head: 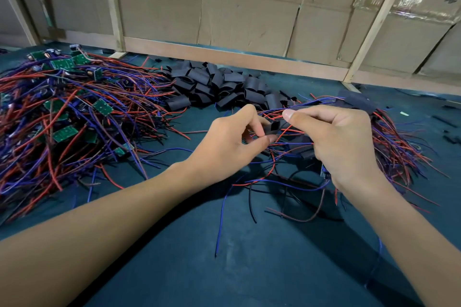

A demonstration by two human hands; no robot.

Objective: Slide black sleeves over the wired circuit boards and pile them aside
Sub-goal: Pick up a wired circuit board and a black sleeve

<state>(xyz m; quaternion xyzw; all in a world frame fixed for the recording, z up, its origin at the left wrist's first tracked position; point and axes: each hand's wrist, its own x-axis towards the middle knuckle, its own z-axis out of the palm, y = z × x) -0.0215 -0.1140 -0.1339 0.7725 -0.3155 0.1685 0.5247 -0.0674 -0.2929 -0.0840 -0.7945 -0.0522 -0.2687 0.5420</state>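
A black sleeve (pixel 272 129) is pinched open-ended by the left hand (pixel 224 147) above the tabletop (pixel 224 269), mid-frame. Wires (pixel 287 132) are gripped by the curled right hand (pixel 341 142) and aimed at the sleeve's mouth. The board is hidden under that hand. A stray wire could be left outside the sleeve, or snagged in the loose tangle (pixel 399 147) beneath, and threading would be stalled.

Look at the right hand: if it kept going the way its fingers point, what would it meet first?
Probably the black sleeve pinched in the left hand; the right hand, gripping wires, points leftward at it, though depth is unclear.
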